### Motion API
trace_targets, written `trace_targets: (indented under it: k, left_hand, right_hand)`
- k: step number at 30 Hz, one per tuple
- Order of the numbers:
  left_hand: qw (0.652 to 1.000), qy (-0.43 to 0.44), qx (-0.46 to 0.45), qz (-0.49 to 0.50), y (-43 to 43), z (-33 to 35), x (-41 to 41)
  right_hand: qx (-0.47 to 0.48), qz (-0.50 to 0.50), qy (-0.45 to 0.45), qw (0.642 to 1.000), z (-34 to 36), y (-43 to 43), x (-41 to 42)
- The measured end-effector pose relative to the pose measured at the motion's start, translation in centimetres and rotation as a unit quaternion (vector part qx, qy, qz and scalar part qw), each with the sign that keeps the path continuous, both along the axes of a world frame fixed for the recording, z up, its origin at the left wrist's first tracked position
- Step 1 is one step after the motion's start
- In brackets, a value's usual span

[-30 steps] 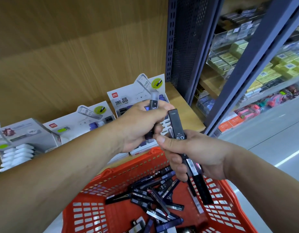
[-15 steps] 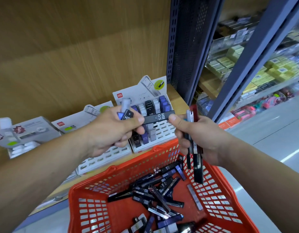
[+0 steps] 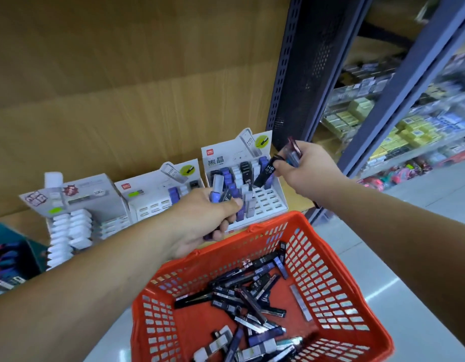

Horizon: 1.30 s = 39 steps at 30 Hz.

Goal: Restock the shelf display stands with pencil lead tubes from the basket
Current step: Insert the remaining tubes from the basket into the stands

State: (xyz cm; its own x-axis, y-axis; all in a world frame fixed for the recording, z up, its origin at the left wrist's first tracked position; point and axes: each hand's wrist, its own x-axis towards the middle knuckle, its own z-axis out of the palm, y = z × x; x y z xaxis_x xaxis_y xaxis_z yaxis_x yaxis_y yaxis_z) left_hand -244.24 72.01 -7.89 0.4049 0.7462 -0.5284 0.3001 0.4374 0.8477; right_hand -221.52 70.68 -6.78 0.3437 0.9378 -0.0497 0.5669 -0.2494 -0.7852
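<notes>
The left hand point(image 3: 200, 220) hovers just in front of the right-hand white cardboard display stand point(image 3: 274, 205). Its fingers point(image 3: 219, 235) are curled round a small bundle of lead tubes point(image 3: 221, 190), one blue with a clear cap and one black, whose tops stick up above the thumb. The right hand point(image 3: 309, 168) is raised over the same stand's back right corner. Its thumb and forefinger pinch a black tube marked HB point(image 3: 265, 173) by the upper end, so that it hangs tilted over the rear rows, while the remaining fingers are closed on a few more dark tubes point(image 3: 292, 152), too blurred to count. The stand sits at the right end of the wooden shelf point(image 3: 298, 203), with blue, white and black tubes upright in its back slots. Just beside it on the left is a second white cardboard stand point(image 3: 158, 194) with a few blue and white tubes at its rear right, and further left a stand of white blocks point(image 3: 77, 223). Below both hands, in front of the shelf, an orange plastic basket point(image 3: 268, 227) holds a loose heap of black, blue and clear tubes point(image 3: 247, 293) lying crosswise on its floor. A dark blue perforated metal upright point(image 3: 304, 61) rises behind the right hand.
</notes>
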Motion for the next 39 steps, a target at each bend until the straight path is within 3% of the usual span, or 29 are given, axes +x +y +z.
trace_targets:
  k: [7,11,20,24,27,30,33,36,37,39]
  left_hand:
    - [0.999,0.027,-0.039,0.002,2.2,-2.5,0.0]
    - [0.999,0.029,-0.045,0.007,2.6,-3.8,1.2]
    - [0.998,0.047,-0.034,0.009,2.7,-5.5,2.0]
    - [0.998,0.045,-0.036,0.012,2.7,-5.5,1.7]
    - [0.998,0.039,-0.04,0.009,2.7,-5.1,1.5]
    - [0.999,0.034,-0.039,0.001,2.6,-4.6,1.4]
    - [0.999,0.017,-0.039,0.001,2.3,-4.2,1.2]
    - [0.999,0.003,-0.044,0.002,2.2,-4.0,1.2]
    - [0.999,0.003,-0.043,0.008,2.1,-4.1,1.2]
    - [0.999,0.011,-0.026,0.024,2.0,-4.4,1.3]
  right_hand:
    - [-0.047,0.047,-0.08,0.995,-5.7,4.2,1.8]
    - [-0.027,0.084,-0.095,0.992,-8.0,5.3,3.0]
    - [-0.035,0.179,-0.152,0.971,-8.8,6.3,3.3]
    - [-0.051,0.21,-0.234,0.948,-8.5,6.1,3.0]
    - [-0.071,0.241,-0.333,0.909,-8.0,6.2,2.1]
    - [-0.089,0.247,-0.348,0.9,-8.2,6.5,0.7]
    - [-0.079,0.205,-0.255,0.941,-8.7,6.6,0.6]
    - [-0.042,0.115,0.028,0.992,-7.7,6.4,1.0]
    - [-0.032,0.083,0.149,0.985,-7.1,6.3,1.1]
    - [-0.031,0.031,0.384,0.922,-5.8,5.9,1.1]
